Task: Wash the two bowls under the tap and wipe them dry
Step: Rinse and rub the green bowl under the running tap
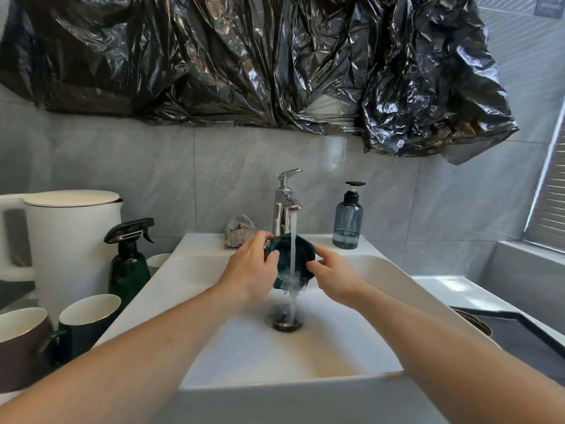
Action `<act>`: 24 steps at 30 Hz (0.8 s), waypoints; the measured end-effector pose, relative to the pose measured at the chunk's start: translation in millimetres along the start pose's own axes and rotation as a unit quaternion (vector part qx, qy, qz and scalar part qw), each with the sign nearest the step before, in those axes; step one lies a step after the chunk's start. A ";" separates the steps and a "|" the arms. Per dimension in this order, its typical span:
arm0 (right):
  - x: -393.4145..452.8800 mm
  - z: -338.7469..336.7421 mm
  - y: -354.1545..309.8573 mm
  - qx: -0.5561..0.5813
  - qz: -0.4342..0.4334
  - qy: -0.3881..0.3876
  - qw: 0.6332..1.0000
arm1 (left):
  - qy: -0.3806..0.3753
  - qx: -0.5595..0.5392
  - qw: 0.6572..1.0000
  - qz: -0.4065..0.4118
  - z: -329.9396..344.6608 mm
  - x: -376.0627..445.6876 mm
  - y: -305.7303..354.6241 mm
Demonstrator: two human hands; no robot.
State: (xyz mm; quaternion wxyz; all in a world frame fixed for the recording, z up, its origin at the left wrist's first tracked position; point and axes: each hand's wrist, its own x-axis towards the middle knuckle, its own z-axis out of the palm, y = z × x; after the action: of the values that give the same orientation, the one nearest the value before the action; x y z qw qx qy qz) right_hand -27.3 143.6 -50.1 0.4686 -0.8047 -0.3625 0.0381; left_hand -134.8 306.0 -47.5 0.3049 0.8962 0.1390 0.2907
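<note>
A small dark green bowl (301,255) is tilted toward me over the white sink (244,341), right under the chrome tap (285,203). Water runs from the spout into the bowl and spills off its lower rim toward the drain (286,325). My left hand (252,267) grips the bowl's left rim, thumb inside. My right hand (333,273) holds the right rim with its fingertips. A crumpled patterned cloth (240,229) lies on the sink ledge behind my left hand. The rim of a brown bowl (477,322) shows at the right, mostly hidden.
To the left of the sink stand a white kettle (70,240), a dark green spray bottle (130,264), a green cup (88,322), a brown cup (21,341) and a small white cup (157,261). A blue soap dispenser (348,221) stands on the right ledge. Black plastic sheeting (260,56) hangs above.
</note>
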 end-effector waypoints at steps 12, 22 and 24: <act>3.6 5.5 1.3 0.072 0.090 -0.071 0.991 | 0.058 0.067 0.996 0.032 -7.1 -4.1 9.1; -3.9 4.3 -7.4 0.074 0.098 -0.082 0.989 | 0.052 0.035 0.997 -0.045 -8.0 -3.0 7.5; -4.8 4.6 -9.3 0.071 0.098 -0.071 0.990 | 0.045 0.032 0.997 -0.061 -7.5 -2.0 6.1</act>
State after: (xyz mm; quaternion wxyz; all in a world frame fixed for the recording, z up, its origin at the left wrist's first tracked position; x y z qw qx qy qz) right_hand -37.7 146.7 -46.7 0.4921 -0.7959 -0.3109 0.1664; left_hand -140.5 303.9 -39.7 0.2863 0.8816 0.2160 0.3069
